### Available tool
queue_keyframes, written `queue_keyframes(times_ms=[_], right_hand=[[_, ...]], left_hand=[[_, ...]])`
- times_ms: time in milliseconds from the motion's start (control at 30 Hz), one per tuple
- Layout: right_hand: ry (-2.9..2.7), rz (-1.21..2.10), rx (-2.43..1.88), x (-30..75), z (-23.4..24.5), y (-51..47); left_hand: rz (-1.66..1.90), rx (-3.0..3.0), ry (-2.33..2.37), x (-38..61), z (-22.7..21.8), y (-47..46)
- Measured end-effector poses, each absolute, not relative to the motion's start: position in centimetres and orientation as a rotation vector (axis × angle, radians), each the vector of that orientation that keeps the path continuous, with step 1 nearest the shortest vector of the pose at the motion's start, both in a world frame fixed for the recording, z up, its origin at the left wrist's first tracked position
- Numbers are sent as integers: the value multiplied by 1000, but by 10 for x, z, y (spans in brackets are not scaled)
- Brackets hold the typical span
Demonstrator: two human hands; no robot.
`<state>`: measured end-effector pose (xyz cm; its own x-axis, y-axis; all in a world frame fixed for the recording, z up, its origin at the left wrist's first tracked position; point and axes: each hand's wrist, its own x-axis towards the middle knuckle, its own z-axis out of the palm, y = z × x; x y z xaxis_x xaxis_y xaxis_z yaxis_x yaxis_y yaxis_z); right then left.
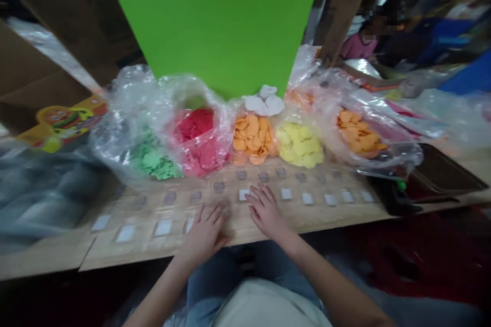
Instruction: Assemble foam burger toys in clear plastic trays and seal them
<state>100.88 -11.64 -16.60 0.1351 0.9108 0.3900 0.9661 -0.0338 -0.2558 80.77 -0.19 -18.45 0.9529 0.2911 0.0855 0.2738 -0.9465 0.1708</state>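
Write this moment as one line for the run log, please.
left hand on wooden table | right hand beside white square | behind: bags of coloured cut-out shapes

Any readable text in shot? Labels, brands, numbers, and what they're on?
Nothing legible: the cartoon-printed packaging at far left is too blurred to read, and the small white squares on the wooden table show no readable marks.

The wooden bench (pixel 238 225) is carrying rows of white squares (pixel 286 194), with clear plastic bags (pixel 199 148) of coloured cutouts sitting just behind them
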Motion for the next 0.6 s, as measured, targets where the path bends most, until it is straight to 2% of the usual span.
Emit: queue_keyframes(times_ms=[133,267,433,600], right_hand=[[-1628,-300,-2075,1073,-177,-168],[-1445,-412,-2212,1115,-184,-203],[-1511,-386,-2154,1128,-174,-195],[-1512,-405,-2071,1186,-152,-160]], left_hand=[[242,2951,411,812,-173,-9],[193,2863,282,877,-149,-27],[28,2778,195,954,-154,-42],[-47,2779,163,939,-155,-49]])
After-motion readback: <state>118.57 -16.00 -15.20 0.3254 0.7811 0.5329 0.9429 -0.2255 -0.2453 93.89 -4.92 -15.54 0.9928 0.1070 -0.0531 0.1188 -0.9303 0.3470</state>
